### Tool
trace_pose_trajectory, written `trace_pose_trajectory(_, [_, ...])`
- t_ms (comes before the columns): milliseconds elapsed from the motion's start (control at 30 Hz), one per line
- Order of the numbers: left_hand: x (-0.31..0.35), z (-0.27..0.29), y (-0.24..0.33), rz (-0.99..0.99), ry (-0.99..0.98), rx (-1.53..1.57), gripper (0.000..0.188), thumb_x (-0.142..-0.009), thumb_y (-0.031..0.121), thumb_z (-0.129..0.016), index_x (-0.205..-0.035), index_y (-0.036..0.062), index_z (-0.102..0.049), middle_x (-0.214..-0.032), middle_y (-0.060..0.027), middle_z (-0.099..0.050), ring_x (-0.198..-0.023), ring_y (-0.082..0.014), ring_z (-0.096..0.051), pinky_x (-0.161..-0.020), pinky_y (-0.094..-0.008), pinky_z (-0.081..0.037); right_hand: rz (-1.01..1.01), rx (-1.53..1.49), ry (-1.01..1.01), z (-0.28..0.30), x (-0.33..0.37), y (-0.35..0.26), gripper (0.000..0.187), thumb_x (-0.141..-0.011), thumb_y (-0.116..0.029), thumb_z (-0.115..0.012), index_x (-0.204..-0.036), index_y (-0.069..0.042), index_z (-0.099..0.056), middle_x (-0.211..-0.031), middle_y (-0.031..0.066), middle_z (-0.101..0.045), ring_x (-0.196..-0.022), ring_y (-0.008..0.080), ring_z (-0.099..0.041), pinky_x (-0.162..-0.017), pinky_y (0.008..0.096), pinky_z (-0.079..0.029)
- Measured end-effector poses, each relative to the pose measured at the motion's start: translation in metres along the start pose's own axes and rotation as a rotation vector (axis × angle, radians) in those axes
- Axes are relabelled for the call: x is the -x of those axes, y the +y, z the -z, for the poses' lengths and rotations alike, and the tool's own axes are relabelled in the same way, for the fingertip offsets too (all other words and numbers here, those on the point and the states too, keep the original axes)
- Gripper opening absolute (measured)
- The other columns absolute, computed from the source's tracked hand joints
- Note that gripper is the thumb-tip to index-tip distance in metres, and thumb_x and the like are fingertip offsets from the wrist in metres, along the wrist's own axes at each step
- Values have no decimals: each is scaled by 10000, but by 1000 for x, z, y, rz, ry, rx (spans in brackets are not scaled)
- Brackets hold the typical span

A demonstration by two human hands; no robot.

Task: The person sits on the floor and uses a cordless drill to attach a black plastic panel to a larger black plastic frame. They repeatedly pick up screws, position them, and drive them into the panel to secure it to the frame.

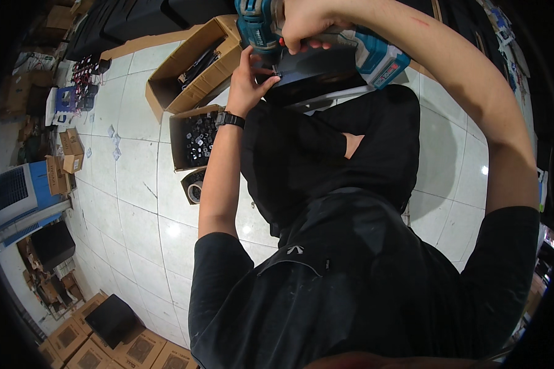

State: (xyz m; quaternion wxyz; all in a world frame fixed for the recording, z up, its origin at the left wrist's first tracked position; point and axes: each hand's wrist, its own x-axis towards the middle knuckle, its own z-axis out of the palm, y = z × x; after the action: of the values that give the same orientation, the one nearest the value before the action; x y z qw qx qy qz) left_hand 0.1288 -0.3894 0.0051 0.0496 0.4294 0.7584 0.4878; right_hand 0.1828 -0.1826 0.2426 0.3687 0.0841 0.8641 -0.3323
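My right hand [305,24] is wrapped round the handle of a teal cordless drill [260,27], whose battery [385,63] juts out to the right. The drill's bit points down toward a glossy black box-like piece [320,67] in front of my crossed legs. Beside the bit, my left hand [250,80] has thumb and fingers pinched on a small black part [277,75] against the black piece's left end. What exactly the part is cannot be made out. A black watch [229,119] is on my left wrist.
Left of my legs stands an open carton of small black parts [197,138], with a tape roll [195,192] below it. A long carton [194,64] holds dark strips. Small packets [115,138] lie on the tiled floor. Cartons [135,350] and a black box [112,320] stand at lower left.
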Motion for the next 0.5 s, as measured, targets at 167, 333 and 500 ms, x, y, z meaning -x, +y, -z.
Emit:
trace_pose_trajectory(167, [-7,-6,10,18,4,35,995,-781,147,-942,-1551,78,-315,-1274,-186,-661,-983,-250,-786,-719,-335,-636,-44,-36,44,6,4,10,132,-849,-79,-723,-735,-26,-682,-666,73,-639,-572,187,-592,-549,360,-509])
trace_pose_trajectory(333, [-1,0,9,15,4,33,988,-782,142,-940,-1551,82,-322,-1274,-183,-673,-979,-253,-786,-732,-338,-643,-36,-15,16,7,-4,10,141,-855,-94,-730,-739,-28,-686,-665,68,-638,-572,185,-593,-547,356,-510])
trace_pose_trajectory(500, [-4,-4,9,30,0,53,984,-779,149,-941,-1546,80,-328,-1245,-169,-689,-973,-259,-788,-777,-358,-633,-29,-2,10,5,-3,12,136,-852,-91,-722,-735,-32,-685,-662,68,-637,-573,188,-597,-542,348,-504])
